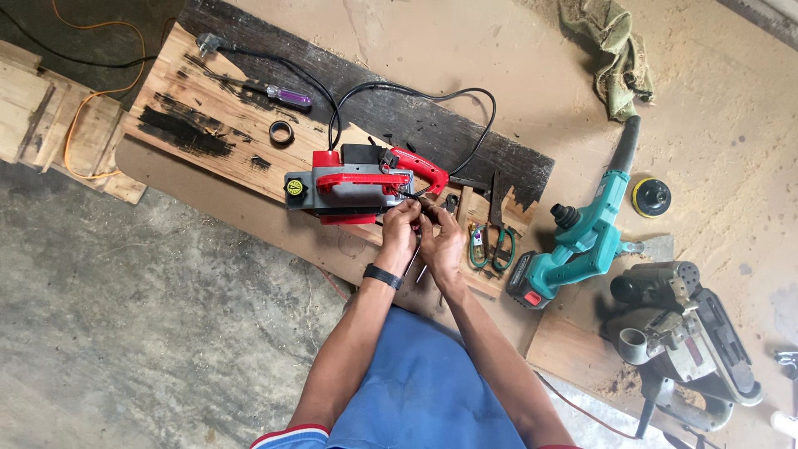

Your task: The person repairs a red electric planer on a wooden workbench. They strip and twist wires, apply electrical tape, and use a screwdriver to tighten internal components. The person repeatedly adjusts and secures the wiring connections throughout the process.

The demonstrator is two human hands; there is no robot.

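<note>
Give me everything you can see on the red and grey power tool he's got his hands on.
The red and grey power tool looks like an electric planer: grey body, red top handle, a red rear grip and a yellow-green knob at its left end. It lies lengthwise on a scorched wooden plank. A black cord loops from its right end. Both hands, left hand and right hand, meet at its right near side, fingers pinched on small parts too tiny to identify.

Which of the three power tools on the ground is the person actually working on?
The red and grey planer on the board: both the left hand and right hand touch it. The teal cordless tool and the grey sander lie untouched.
</note>
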